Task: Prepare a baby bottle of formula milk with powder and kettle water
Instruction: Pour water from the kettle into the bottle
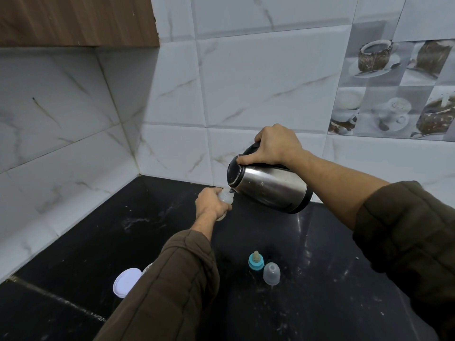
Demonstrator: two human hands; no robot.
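Over the black worktop point(320, 242), my right hand point(273, 143) tipped the kettle point(268, 187) into the bottle point(225, 196) gripped by my left hand point(209, 203) — filling underway; teat point(256, 260) and cap point(271, 273) unfitted — powder status unclear.

The tabletop point(98, 242) is black polished stone, flecked with pale dust and smears, with a seam running across its near left part; it fills the corner where two walls meet; white marble-look tiles point(258, 82) with faint brown veins rise straight from its far and left edges; above the tabletop's left side hangs a brown wood-grain cabinet point(73, 20); over its right end, set among the white tiles, sits a decorative tile panel point(394, 89) picturing coffee cups and cakes.
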